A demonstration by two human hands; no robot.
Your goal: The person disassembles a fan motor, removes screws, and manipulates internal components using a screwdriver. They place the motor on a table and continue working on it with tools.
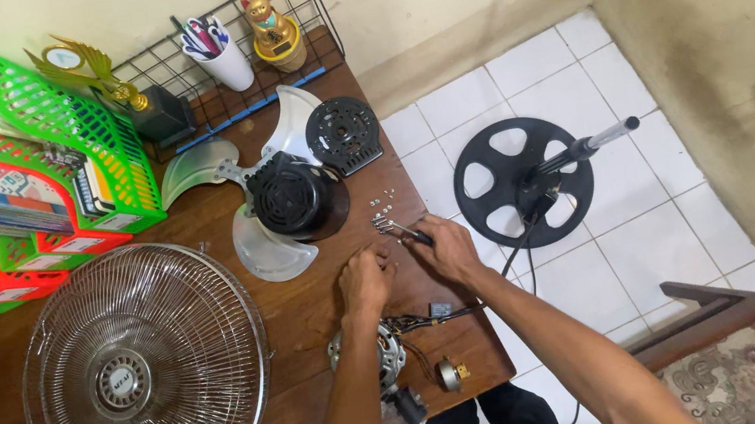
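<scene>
My left hand (366,279) rests curled on the wooden table (303,311), fingers closed over something small that I cannot make out. My right hand (446,245) grips a screwdriver (403,230) whose tip points at several small screws (384,207) lying on the table. Just beyond them sits a black fan motor housing (295,197) on clear fan blades (264,247), with a round black back cover (344,132) behind. A bare motor with wires (388,353) lies under my left forearm near the table's front edge.
A metal fan grille (146,372) covers the table's left. Green and red trays of books (8,175), a trophy (125,95), a cup of pens (217,52) and a gold cat figure (273,30) stand at the back. The fan's stand base (516,185) sits on the tiled floor; a chair (743,357) is lower right.
</scene>
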